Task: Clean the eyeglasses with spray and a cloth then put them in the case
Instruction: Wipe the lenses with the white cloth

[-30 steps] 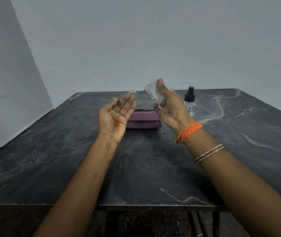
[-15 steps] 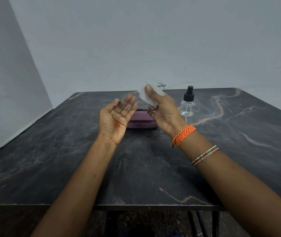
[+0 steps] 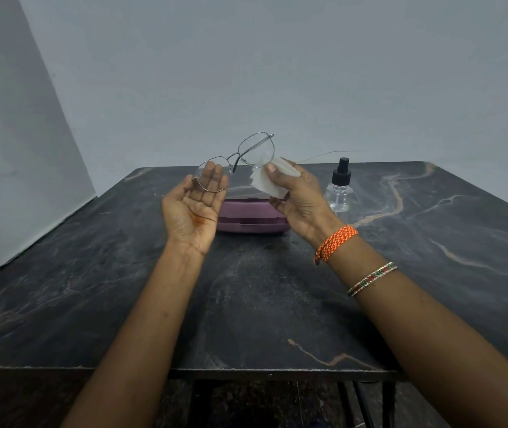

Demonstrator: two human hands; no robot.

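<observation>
Thin metal-framed eyeglasses (image 3: pixel 233 158) hang tilted in the air above the table, one lens higher than the other. The lower lens lies on the straight fingers of my left hand (image 3: pixel 195 208), which is palm up. My right hand (image 3: pixel 300 200) pinches a white cloth (image 3: pixel 266 182) between thumb and fingers. The cloth meets the lower edge of the raised lens. A purple case (image 3: pixel 248 217) lies closed on the table behind my hands. To its right stands a clear spray bottle (image 3: pixel 338 193) with a black pump top.
The dark marble table (image 3: pixel 246 304) reaches to a grey wall at the back. A white panel (image 3: pixel 14 149) leans at the left. The table's front edge is close to me, and metal legs show below it.
The cloth has slid off the right lens to its lower edge, leaving that lens uncovered. The glasses have tilted, their right side now higher. My left hand has barely moved.
</observation>
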